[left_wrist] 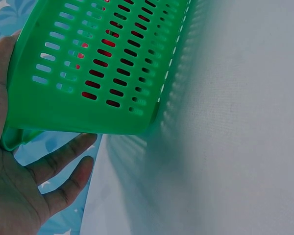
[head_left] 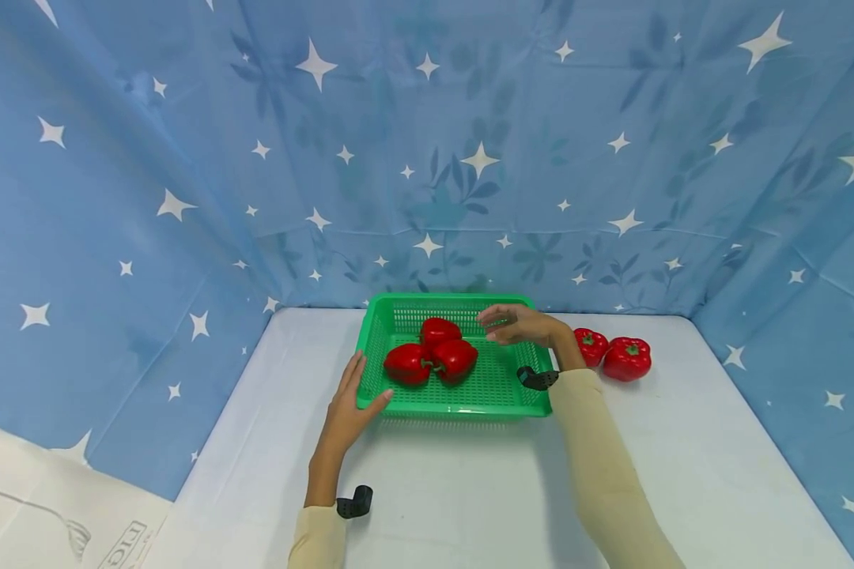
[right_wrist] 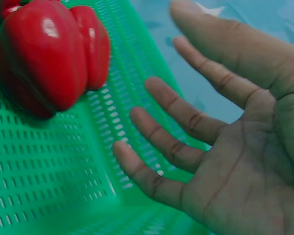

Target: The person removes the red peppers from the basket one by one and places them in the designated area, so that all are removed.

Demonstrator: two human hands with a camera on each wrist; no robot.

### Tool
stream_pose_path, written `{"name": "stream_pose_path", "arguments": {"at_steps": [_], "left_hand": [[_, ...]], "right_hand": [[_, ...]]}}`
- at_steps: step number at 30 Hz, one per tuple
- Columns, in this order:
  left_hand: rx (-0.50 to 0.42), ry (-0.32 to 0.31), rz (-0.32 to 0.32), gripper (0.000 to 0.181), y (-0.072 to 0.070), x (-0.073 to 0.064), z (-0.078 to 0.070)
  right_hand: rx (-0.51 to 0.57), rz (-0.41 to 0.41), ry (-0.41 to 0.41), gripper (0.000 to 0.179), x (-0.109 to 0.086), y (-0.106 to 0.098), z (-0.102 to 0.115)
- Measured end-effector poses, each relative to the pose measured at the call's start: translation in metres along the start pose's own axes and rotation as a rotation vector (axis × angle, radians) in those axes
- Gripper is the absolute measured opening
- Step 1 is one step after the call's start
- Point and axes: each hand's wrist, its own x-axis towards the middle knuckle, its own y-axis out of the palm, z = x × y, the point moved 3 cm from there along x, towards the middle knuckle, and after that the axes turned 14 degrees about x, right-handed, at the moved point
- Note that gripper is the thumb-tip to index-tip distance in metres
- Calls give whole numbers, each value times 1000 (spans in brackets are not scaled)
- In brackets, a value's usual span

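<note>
A green perforated plastic basket [head_left: 462,410] holds three red bell peppers, one at the left [head_left: 406,366], one at the right [head_left: 457,361] and one behind them [head_left: 440,329]. My left hand [head_left: 345,415] rests at the basket's near left corner, thumb by the front rim and fingers spread along the left side. Over the right part of the basket is my right hand [head_left: 521,325], fingers loosely bent and nothing in its grasp. In the right wrist view its palm [right_wrist: 245,171] is bare, with a glossy pepper [right_wrist: 49,54] lying off to the left.
Right of the basket, two more red bell peppers, a nearer one [head_left: 627,359] and one [head_left: 589,348] partly behind my right wrist, sit on the white table [head_left: 470,498]. A blue star-patterned curtain [head_left: 427,158] stands behind and at both sides.
</note>
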Motion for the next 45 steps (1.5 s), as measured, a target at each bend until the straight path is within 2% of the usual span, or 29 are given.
{"name": "stream_pose_path", "arguments": {"at_steps": [6, 10, 15, 20, 26, 34, 39, 45], "left_hand": [[9, 5, -3, 88, -1, 2, 0], [5, 4, -3, 88, -1, 3, 0], [-3, 2, 1, 88, 0, 2, 0], [-5, 0, 4, 88, 2, 0, 1], [-7, 5, 4, 88, 2, 0, 2], [-10, -2, -3, 88, 1, 0, 2], [-16, -8, -2, 88, 1, -1, 2], [-19, -3, -7, 88, 2, 0, 2]], "right_hand": [[-75, 59, 98, 60, 17, 16, 1], [-135, 70, 164, 60, 29, 20, -7], [-112, 51, 232, 61, 38, 26, -18], [-97, 60, 250, 65, 39, 32, -25], [-79, 31, 269, 65, 42, 36, -32], [-52, 22, 292, 73, 47, 42, -34], [-71, -8, 314, 74, 49, 45, -35], [-84, -6, 306, 74, 48, 46, -35]]}}
